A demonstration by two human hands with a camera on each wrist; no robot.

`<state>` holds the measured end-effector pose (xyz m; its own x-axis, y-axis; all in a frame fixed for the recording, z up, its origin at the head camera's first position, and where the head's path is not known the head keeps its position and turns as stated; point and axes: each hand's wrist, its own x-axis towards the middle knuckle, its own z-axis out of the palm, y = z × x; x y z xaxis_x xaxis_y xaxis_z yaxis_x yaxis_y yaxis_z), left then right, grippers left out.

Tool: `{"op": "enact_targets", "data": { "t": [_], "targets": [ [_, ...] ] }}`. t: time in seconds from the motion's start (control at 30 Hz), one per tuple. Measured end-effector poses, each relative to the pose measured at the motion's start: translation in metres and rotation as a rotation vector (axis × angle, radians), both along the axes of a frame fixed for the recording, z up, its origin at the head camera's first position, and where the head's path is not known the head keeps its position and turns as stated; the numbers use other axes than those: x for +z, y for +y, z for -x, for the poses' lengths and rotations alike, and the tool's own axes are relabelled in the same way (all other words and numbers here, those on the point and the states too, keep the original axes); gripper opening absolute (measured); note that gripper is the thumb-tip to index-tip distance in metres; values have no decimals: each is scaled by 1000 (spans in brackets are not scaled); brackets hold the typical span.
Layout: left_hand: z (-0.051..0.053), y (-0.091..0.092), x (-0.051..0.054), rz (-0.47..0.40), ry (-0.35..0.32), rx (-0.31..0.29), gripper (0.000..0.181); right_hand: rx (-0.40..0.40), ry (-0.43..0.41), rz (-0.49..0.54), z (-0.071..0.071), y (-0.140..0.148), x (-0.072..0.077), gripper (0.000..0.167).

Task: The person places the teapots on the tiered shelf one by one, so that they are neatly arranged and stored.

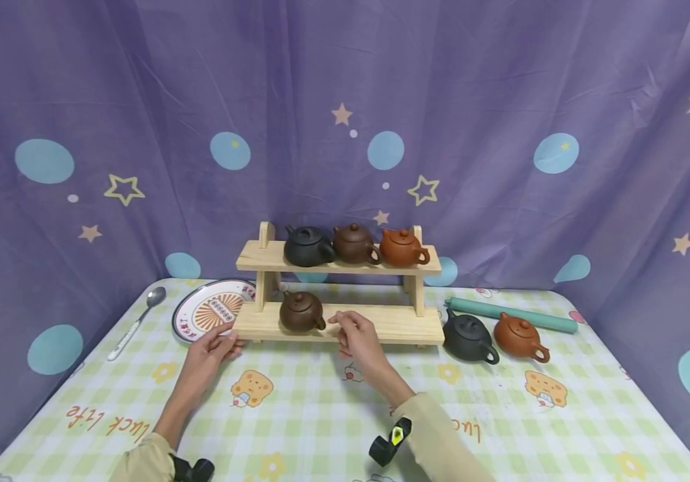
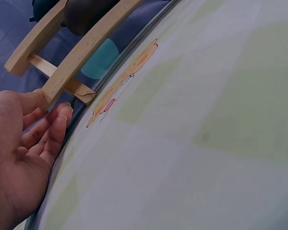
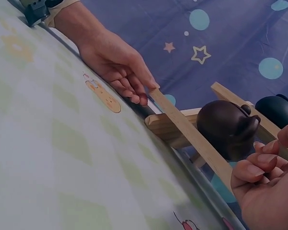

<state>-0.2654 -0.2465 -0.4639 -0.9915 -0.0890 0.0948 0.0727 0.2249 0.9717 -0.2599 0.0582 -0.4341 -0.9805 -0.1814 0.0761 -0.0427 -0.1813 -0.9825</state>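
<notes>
A two-tier wooden rack (image 1: 393, 323) holds a brown teapot (image 1: 301, 312) on its lower board. At the board's left end, my left hand (image 1: 206, 358) grips the edge, thumb above and fingers below; the left wrist view shows this hand (image 2: 26, 153) on the wood (image 2: 79, 60). Just right of the teapot's handle is my right hand (image 1: 364, 345), its index finger reaching toward it and the other fingers loosely bent. In the right wrist view the hand (image 3: 271, 191) is beside the dark teapot (image 3: 225, 127); whether they touch I cannot tell.
The upper board carries a black teapot (image 1: 307, 248), a brown one (image 1: 354, 244) and an orange one (image 1: 402, 248). Right of the rack are another black teapot (image 1: 468, 337), an orange teapot (image 1: 518, 336) and a green roll (image 1: 514, 314). A plate (image 1: 188, 314) and spoon (image 1: 140, 321) lie left.
</notes>
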Motion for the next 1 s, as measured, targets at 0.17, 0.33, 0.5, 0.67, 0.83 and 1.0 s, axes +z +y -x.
{"op": "enact_targets", "data": {
  "t": [0.17, 0.33, 0.5, 0.67, 0.83, 1.0],
  "targets": [
    [1, 1, -2, 1, 5, 4, 45, -4, 0, -18, -4, 9, 0, 33],
    [2, 1, -3, 20, 7, 7, 44, 2, 9, -7, -9, 18, 1, 31],
    [3, 1, -3, 13, 0, 7, 45, 0, 14, -19, -13, 29, 2, 32],
    [2, 0, -1, 14, -6, 1, 47, -27, 8, -51, -17, 42, 2, 32],
    [1, -1, 0, 14, -23, 1, 48, -54, -8, -51, -21, 55, 2, 29],
    [1, -1, 0, 17, -36, 8, 47, -65, -15, -61, -25, 66, 1, 29]
  ]
}}
